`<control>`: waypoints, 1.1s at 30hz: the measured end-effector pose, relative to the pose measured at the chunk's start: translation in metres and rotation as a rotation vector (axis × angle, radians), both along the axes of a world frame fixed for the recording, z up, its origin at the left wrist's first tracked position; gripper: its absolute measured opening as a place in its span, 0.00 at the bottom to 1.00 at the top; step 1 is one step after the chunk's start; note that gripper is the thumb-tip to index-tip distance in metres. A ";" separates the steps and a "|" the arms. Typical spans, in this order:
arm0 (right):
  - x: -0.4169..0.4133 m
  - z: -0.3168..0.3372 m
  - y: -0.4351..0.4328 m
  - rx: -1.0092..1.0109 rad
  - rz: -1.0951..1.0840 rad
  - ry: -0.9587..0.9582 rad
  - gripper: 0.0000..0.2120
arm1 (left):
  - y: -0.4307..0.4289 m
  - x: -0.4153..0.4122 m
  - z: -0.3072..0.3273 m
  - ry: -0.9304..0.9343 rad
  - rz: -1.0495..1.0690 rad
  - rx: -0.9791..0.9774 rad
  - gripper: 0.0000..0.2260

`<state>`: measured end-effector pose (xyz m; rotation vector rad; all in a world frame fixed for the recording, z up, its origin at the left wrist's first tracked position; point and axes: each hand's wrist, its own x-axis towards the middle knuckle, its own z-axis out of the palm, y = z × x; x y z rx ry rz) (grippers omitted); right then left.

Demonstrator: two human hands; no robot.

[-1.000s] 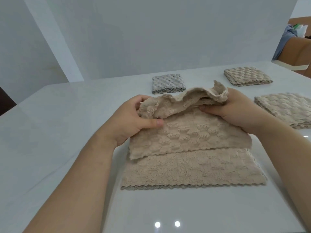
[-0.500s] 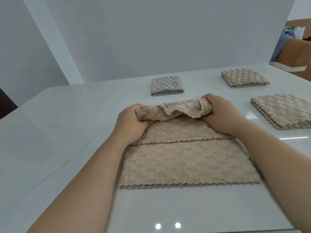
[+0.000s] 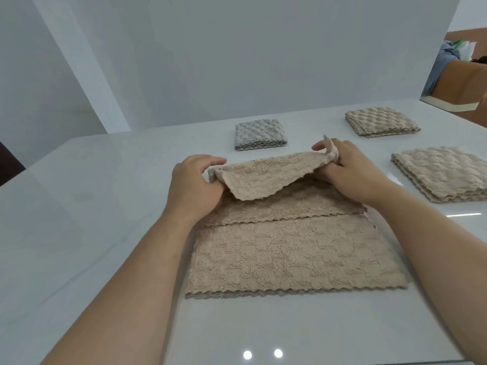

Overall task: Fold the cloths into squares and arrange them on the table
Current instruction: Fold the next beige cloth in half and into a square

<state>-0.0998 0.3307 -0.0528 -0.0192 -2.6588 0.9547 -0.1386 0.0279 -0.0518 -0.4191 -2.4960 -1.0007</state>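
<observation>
Left hand & right hand each pinch a far corner of beige cloth, lifted off table.

A bare indoor room, probably domestic: glossy white table, plain grey walls, folded cloths.

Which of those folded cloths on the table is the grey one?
The grey folded cloth is the small one at the far middle of the table, straight beyond the hands. The other two folded cloths, far right and near right, are beige.
</observation>
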 end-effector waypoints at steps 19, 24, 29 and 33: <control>0.004 0.008 0.001 -0.181 -0.251 0.211 0.17 | 0.013 0.011 0.010 -0.423 -0.053 0.549 0.09; 0.004 0.007 -0.003 -0.428 -0.209 0.135 0.15 | 0.017 0.012 0.015 -0.522 -0.098 0.775 0.06; 0.007 0.013 -0.006 -0.526 -0.203 0.114 0.05 | 0.013 0.005 0.016 -0.664 -0.095 0.937 0.19; 0.011 0.020 -0.008 -0.592 -0.151 0.104 0.14 | 0.011 0.004 0.011 -0.651 -0.028 0.852 0.12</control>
